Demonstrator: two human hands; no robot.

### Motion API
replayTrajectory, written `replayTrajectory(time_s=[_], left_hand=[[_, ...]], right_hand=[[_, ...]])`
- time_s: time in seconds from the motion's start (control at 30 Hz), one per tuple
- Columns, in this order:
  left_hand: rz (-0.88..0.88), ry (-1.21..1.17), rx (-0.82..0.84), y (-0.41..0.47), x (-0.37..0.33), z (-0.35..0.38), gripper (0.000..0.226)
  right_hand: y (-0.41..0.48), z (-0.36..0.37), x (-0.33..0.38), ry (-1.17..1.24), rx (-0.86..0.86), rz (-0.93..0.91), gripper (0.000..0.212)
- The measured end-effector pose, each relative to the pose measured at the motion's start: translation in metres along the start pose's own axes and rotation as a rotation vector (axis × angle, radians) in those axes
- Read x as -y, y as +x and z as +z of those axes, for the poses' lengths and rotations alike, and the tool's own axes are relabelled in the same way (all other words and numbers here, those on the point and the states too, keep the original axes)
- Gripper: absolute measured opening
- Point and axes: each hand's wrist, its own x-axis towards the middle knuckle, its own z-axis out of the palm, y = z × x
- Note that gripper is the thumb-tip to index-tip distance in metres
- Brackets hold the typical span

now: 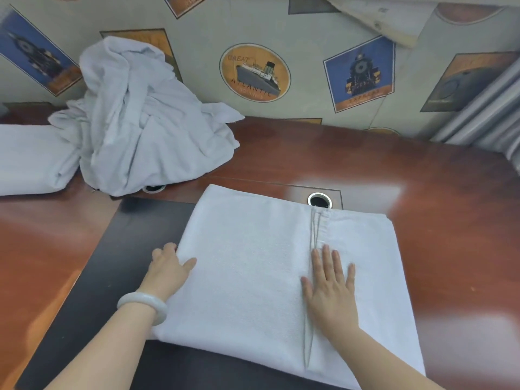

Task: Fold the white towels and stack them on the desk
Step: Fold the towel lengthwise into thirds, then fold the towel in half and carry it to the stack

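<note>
left hand (168, 266) grips towel (247, 263) edge at 9 o'clock; right hand (330, 285) lies flat on it; unfolded pile (140, 130) at 11 o'clock.

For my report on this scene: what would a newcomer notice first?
First, the folded white towel at the centre of the desk, the right hand flat on it and the left hand gripping its left edge. Then the crumpled towel pile at the back left.
</note>
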Motion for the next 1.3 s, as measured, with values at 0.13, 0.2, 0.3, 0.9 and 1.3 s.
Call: replayTrajectory(time_s=[0.13,0.2,0.3,0.9,1.3], left_hand=[[-0.069,-0.202,0.174,0.009,0.016,-0.020,0.030],[-0.077,-0.449,0.340,0.002,0.021,-0.031,0.026],[0.046,-0.657,0.539,-0.020,0.007,-0.043,0.032],[0.758,0.350,0.222,-0.147,-0.195,0.134,0.044],[0.805,0.784,0.115,-0.142,-0.111,0.128,0.072]], right_hand=[[0.001,0.001,-0.002,0.008,0.023,-0.006,0.065],[0.001,-0.003,-0.003,0.026,0.068,-0.009,0.066],[0.004,-0.011,-0.005,0.121,0.150,-0.016,0.072],[-0.058,-0.092,-0.128,1.084,0.082,0.806,0.032],[-0.007,-0.090,-0.098,0.470,0.353,0.419,0.069]])
